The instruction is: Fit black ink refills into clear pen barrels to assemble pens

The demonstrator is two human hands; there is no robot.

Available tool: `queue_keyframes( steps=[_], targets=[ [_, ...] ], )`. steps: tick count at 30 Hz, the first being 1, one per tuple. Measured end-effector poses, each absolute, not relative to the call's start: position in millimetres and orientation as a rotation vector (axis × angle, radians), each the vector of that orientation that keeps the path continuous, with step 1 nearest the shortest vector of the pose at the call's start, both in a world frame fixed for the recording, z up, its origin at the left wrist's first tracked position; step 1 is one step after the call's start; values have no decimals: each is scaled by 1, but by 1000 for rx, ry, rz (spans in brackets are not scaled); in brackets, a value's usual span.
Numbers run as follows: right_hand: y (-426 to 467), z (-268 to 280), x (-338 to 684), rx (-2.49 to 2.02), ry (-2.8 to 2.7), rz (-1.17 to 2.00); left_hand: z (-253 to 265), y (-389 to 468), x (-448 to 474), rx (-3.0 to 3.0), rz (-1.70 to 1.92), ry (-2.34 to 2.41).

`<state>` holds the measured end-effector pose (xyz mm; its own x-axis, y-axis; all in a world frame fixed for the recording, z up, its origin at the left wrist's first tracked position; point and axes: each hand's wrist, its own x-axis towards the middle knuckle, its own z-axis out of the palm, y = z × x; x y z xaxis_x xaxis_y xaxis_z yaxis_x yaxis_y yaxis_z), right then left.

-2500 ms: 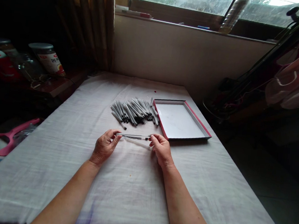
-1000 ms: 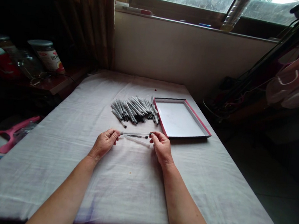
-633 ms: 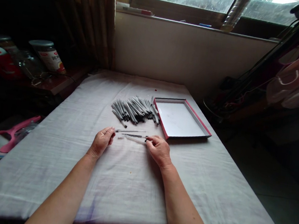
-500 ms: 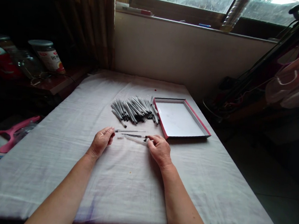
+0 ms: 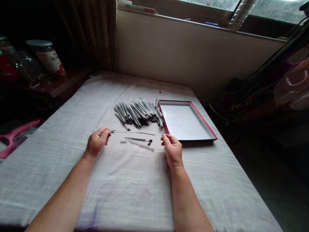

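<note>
My left hand (image 5: 97,143) pinches one end of a thin clear pen tube (image 5: 124,131). My right hand (image 5: 172,151) is closed at the far end of a slim pen refill (image 5: 146,133) with a dark stretch, in line with the tube. Where tube and refill meet is too fine to make out. Between the hands on the cloth lie a dark refill (image 5: 136,139), a small black plug (image 5: 149,143) and a whitish pen barrel (image 5: 141,144). Behind them is a heap of grey pens (image 5: 136,112) with black ends.
A shallow white tray with red and black sides (image 5: 204,116) stands right of the pens. White cloth (image 5: 125,194) covers the table. Jars (image 5: 46,57) and pink-handled scissors (image 5: 12,139) are on the left; stands and bags (image 5: 300,80) are on the right.
My hands have moved apart. The right hand has left the small pieces on the cloth and now holds the refill's end, in line with the left hand's tube.
</note>
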<state>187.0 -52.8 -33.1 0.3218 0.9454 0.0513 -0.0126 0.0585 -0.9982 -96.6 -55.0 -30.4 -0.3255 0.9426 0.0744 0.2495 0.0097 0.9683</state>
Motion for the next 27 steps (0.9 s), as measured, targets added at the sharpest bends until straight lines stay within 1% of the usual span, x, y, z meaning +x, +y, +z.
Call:
queue_keyframes(
  steps=[3, 5, 10, 13, 15, 21, 24, 27],
  targets=[
    [-50, -38, 192, -1363, -984, 877, -26, -49, -112, 1000, 1617, 1726],
    [-51, -43, 190, -1403, -1106, 821, -24, -49, -115, 943, 1682, 1723],
    [-57, -47, 182, -1531, -1399, 584, -22, -58, -97, 1175, 1484, 1601],
    [-62, -39, 181, -1563, -1468, 527, -21, -64, -82, 1341, 1359, 1552],
    [-66, -33, 180, -1491, -1493, 606, -19, -68, -74, 1438, 1302, 1529],
    [-71, -26, 169, -1234, -1493, 985, -16, -76, -60, 1588, 1208, 1445],
    [-69, -27, 166, -1189, -1427, 1117, -17, -75, -57, 1554, 1202, 1419],
    [-68, -27, 162, -1163, -1383, 1182, -20, -72, -52, 1368, 1221, 1394]
  ],
)
